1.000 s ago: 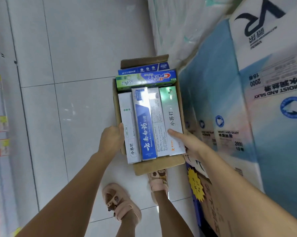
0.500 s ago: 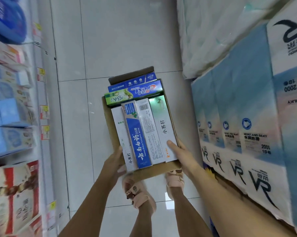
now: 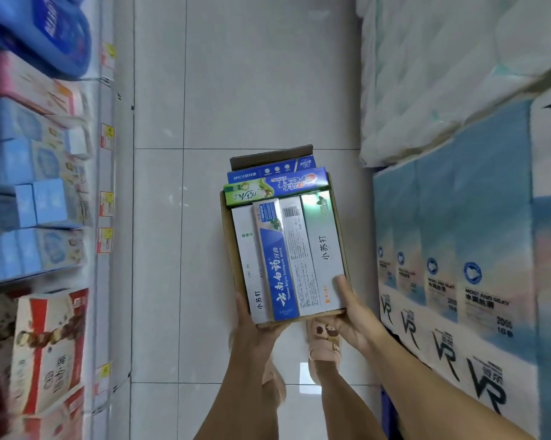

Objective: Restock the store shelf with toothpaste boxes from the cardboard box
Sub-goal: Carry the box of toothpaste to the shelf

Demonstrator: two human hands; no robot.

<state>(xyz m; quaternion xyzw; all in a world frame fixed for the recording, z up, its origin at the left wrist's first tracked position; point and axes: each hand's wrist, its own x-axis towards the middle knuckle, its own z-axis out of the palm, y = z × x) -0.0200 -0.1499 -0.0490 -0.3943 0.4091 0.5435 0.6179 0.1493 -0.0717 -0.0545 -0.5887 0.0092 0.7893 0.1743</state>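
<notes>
I carry an open cardboard box point(image 3: 269, 155) above the tiled floor, in the middle of the view. It is packed with several toothpaste boxes: white ones point(image 3: 323, 249), a blue one point(image 3: 279, 268) lying lengthwise, and blue and green ones point(image 3: 277, 185) lying crosswise at the far end. My left hand point(image 3: 252, 325) grips the near left corner of the box from below. My right hand point(image 3: 352, 308) grips the near right corner, thumb on the white box. The store shelf point(image 3: 106, 192) runs along the left edge.
The shelf on the left holds blue cartons point(image 3: 23, 204) and red-and-white packs point(image 3: 45, 344), with yellow price tags along its edges. Stacked tissue packs point(image 3: 458, 265) and white wrapped bundles point(image 3: 442, 74) line the right side. My sandalled feet point(image 3: 323, 341) stand on the tiled aisle floor point(image 3: 236, 74).
The view has swung left, bringing the shelf into sight. The box has dropped lower and shifted right in the view, both hands still gripping its near corners.
</notes>
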